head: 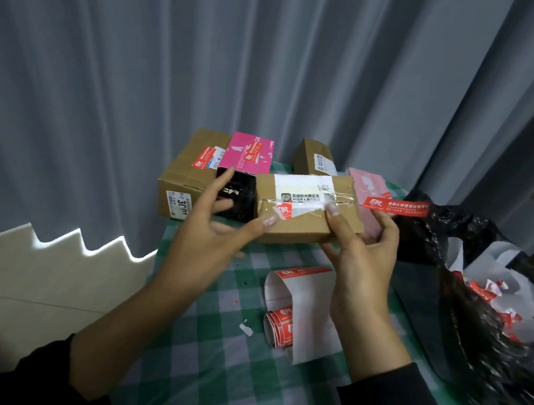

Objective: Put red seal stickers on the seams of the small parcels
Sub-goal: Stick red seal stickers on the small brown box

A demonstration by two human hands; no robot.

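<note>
A small brown parcel with a white label and clear tape is held above the green checked table. My right hand grips its right end, thumb on top by the taped seam. A long red seal sticker juts out to the right from behind that hand's fingers. My left hand is spread, its thumb touching the parcel's front left corner, where a small red sticker piece sits. The index finger points up.
Behind stand a larger brown box, a bright pink box, a black box, another brown box and a pale pink parcel. A sticker roll with loose backing paper lies near me. At right, a black bag holds scraps.
</note>
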